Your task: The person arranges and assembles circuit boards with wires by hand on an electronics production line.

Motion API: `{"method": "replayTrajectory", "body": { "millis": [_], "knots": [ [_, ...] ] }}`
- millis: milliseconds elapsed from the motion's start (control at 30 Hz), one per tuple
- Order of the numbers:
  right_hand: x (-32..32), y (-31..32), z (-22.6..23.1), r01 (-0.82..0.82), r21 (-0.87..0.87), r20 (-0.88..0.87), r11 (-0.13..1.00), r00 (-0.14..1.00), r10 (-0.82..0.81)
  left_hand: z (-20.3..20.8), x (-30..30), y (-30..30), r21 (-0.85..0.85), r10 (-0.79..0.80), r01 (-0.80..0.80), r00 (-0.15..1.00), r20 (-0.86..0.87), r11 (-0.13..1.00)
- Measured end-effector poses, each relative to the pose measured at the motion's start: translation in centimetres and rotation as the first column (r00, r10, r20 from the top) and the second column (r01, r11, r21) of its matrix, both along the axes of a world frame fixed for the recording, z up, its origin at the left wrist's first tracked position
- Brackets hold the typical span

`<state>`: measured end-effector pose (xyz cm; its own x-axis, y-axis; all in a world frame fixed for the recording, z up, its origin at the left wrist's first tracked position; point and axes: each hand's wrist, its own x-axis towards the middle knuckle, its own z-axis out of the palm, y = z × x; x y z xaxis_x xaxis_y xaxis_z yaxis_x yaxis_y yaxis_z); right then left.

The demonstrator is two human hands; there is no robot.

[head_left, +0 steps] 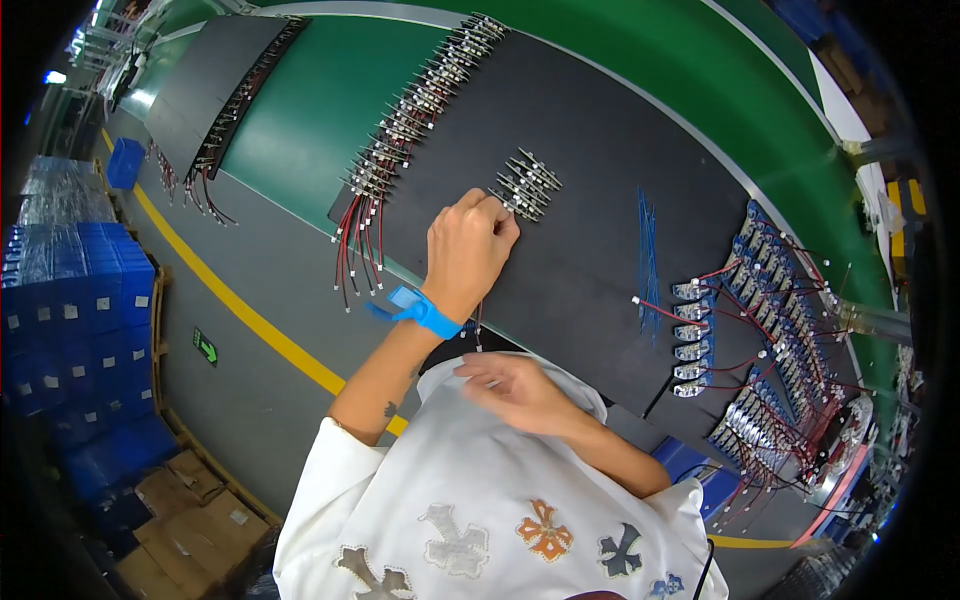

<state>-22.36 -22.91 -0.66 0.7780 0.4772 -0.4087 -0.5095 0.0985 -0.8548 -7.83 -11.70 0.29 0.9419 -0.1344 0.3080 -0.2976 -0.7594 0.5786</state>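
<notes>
My left hand (pixel 470 245), with a blue wrist strap (pixel 425 312), reaches over the dark mat (pixel 590 110). Its fingers are pinched at the near end of a short row of small circuit boards (pixel 530 185). They seem to grip one such board, mostly hidden by the hand. A thin wire lead (pixel 479 335) with a white connector hangs down beside the wrist. In front of my body, my right hand (pixel 515 390) is a little blurred, its fingers stretched out and holding nothing. A long row of boards with red and black leads (pixel 400 130) lies to the left.
Thin blue strips (pixel 648 265) lie right of centre. Many blue boards with red wires (pixel 775 290) crowd the table's right end. Another dark mat (pixel 205 90) with boards is at far left. Blue crates (pixel 85 300) and cardboard boxes (pixel 195 520) stand on the floor left.
</notes>
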Motion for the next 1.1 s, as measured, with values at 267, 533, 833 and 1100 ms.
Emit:
{"method": "replayTrajectory", "body": {
  "millis": [267,533,833,1100],
  "knots": [
    [-0.2,2.1,0.9,-0.006,0.211,-0.125,0.977,0.992,0.033,0.4,0.4,-0.2,-0.021,-0.021,0.020,0.999,-0.050,1.000],
    [4.2,-1.5,1.9,0.637,-0.516,0.838,0.573,0.514,0.183,0.3,1.3,0.2,-0.013,-0.019,0.018,0.996,-0.085,1.000],
    [5.7,0.5,0.9,0.448,-0.526,0.830,0.723,0.457,0.321,0.6,1.5,0.0,-0.009,-0.034,0.033,0.994,-0.102,0.999],
    [6.3,2.8,-0.9,0.628,-0.484,0.875,0.609,0.360,0.324,0.4,1.5,0.2,-0.042,-0.048,0.044,0.991,-0.123,0.998]
  ]
}}
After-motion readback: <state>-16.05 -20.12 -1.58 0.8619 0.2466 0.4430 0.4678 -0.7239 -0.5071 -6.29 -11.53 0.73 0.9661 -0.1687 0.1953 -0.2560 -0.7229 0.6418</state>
